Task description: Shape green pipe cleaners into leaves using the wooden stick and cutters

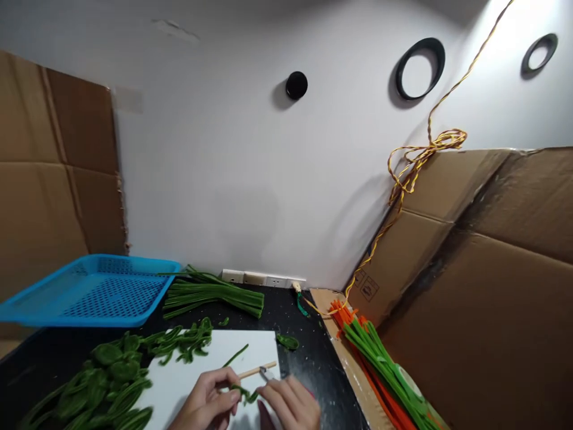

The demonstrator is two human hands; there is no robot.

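Note:
My left hand pinches a short curled piece of green pipe cleaner above a white board. At the other end of that piece, the fingertips of my right hand are closed on it. A thin wooden stick lies just beyond my fingers, with a small metal tip against it. Whether this metal tip belongs to a tool in my right hand is hidden. A straight green stem lies behind the stick. Shaped green pipe-cleaner leaves are piled left of my hands.
The white board rests on a black table. At the back left are a blue basket and a green pipe-cleaner bundle. Orange and green bundles lie right, beside cardboard. Twisted yellow wire hangs near sockets.

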